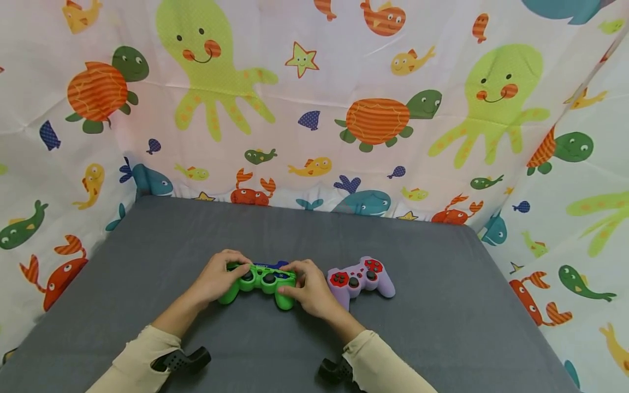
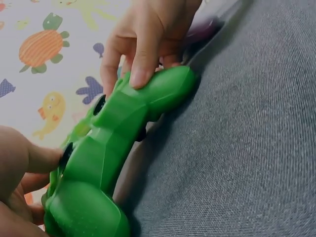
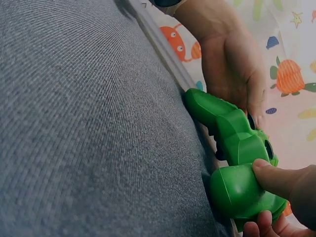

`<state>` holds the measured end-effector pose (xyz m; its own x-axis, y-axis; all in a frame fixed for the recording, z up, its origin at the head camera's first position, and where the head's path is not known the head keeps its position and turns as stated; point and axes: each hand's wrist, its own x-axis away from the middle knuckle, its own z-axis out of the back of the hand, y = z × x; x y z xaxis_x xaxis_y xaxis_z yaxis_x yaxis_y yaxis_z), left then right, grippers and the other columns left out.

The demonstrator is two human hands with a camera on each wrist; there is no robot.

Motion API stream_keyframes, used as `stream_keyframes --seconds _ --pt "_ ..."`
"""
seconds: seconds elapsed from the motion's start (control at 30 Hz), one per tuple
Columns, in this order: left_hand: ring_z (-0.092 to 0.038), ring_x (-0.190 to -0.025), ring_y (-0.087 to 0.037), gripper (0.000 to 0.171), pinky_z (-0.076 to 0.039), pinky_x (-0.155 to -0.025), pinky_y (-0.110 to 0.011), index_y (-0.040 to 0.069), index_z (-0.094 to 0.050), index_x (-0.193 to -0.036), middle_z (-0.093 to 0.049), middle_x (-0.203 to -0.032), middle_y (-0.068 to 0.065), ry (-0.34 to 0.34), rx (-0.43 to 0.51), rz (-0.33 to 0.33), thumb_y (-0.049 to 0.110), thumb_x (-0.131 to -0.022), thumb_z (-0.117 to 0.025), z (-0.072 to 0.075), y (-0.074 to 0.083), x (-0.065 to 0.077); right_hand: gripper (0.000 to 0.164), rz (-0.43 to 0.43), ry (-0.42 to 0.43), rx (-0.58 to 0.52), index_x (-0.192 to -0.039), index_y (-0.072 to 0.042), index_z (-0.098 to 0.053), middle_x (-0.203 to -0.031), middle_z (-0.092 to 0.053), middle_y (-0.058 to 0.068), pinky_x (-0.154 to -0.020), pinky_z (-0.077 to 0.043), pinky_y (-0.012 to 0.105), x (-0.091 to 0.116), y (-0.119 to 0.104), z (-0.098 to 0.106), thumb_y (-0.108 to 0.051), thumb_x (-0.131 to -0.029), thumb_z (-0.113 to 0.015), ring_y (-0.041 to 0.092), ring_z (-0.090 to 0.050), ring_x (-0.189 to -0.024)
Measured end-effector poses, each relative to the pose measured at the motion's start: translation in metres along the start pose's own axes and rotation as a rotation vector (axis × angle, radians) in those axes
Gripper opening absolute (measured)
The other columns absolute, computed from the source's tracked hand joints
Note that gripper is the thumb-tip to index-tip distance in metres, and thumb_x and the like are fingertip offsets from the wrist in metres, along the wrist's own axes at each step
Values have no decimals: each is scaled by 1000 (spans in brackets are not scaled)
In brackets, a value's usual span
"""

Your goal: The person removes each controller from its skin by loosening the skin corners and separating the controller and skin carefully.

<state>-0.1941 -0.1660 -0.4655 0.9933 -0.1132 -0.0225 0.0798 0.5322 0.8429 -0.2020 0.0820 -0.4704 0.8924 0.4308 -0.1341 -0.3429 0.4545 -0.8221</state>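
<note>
A green game controller (image 1: 258, 283) with dark thumbsticks is held between both hands, close over the grey cloth. My left hand (image 1: 219, 277) grips its left end, the thumb by the left thumbstick (image 2: 65, 156). On the opposite end, my right hand (image 1: 312, 290) pinches the body, its thumb (image 3: 277, 179) pressed on the green grip and fingers curled behind. Just past the green controller's far edge, a dark blue piece (image 1: 282, 264) shows, mostly hidden. A lilac controller (image 1: 362, 272) with red button pads lies right beside the right hand.
Grey cloth (image 1: 417, 327) covers the table. White curtains (image 1: 304, 180) printed with sea animals stand along its back and sides. Black straps (image 1: 187, 360) with cameras sit at the wrists, by the beige sleeves (image 1: 142, 360).
</note>
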Motion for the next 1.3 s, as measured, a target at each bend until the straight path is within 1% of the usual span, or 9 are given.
stream_keyframes --seconds 0.2,0.4,0.5,0.7,0.83,0.97,1.07,1.2,1.3 --pt "-52 -126 -40 18 -38 -107 -60 3 -73 -110 -60 -126 -20 29 25 -12 11 -102 -59 -1 7 4 34 -12 16 23 -117 -9 -74 -105 -59 12 -61 -46 20 1 2 0 -15 -84 -83 9 -51 -66" --pt "-50 -130 -44 16 -34 -111 -63 1 -72 -108 -62 -129 -23 3 64 -67 8 -101 -59 13 8 2 35 -7 30 2 -116 -8 -75 -101 -60 12 -56 -47 20 -7 -4 -3 -14 -83 -84 9 -52 -64" --pt "-48 -133 -45 15 -31 -112 -65 2 -72 -106 -61 -132 -24 -30 76 -91 8 -101 -59 17 6 3 35 -26 35 1 -115 -8 -75 -100 -59 12 -55 -47 20 -8 -6 -4 -14 -82 -85 9 -53 -64" --pt "-45 -134 -46 17 -31 -110 -67 4 -71 -107 -57 -135 -24 -133 97 -125 12 -103 -57 15 -1 0 34 -53 35 -21 -113 -6 -75 -96 -56 13 -49 -48 22 -4 -4 -1 -12 -81 -85 7 -54 -54" --pt "-44 -135 -44 20 -33 -109 -66 4 -72 -106 -56 -136 -24 -154 115 -136 19 -103 -58 17 -3 -1 33 -53 37 -33 -112 -6 -76 -95 -55 13 -48 -49 22 -5 -4 1 -12 -81 -85 6 -54 -51" --pt "-43 -136 -43 29 -34 -108 -66 3 -74 -111 -56 -138 -23 -180 118 -141 25 -104 -57 21 -6 -2 31 -60 47 -39 -111 -7 -77 -96 -57 13 -46 -49 22 -6 -5 1 -12 -81 -85 6 -54 -49" --pt "-41 -138 -44 31 -36 -108 -66 2 -74 -113 -55 -140 -23 -210 119 -135 25 -105 -56 24 -7 -1 30 -74 47 -36 -110 -8 -77 -97 -58 12 -46 -49 22 -5 -6 1 -13 -82 -85 5 -55 -50" --pt "-42 -137 -43 25 -38 -107 -65 7 -76 -103 -56 -140 -21 -245 91 -139 24 -104 -57 28 -7 -1 30 -94 55 -25 -111 -9 -77 -98 -58 10 -48 -49 22 -4 -7 0 -15 -82 -85 6 -55 -53" --pt "-44 -135 -43 22 -39 -103 -67 11 -75 -92 -57 -138 -20 -269 33 -176 23 -103 -60 31 -6 0 30 -100 58 -19 -111 -10 -77 -98 -58 10 -48 -50 22 -4 -7 -2 -15 -83 -85 6 -55 -53"
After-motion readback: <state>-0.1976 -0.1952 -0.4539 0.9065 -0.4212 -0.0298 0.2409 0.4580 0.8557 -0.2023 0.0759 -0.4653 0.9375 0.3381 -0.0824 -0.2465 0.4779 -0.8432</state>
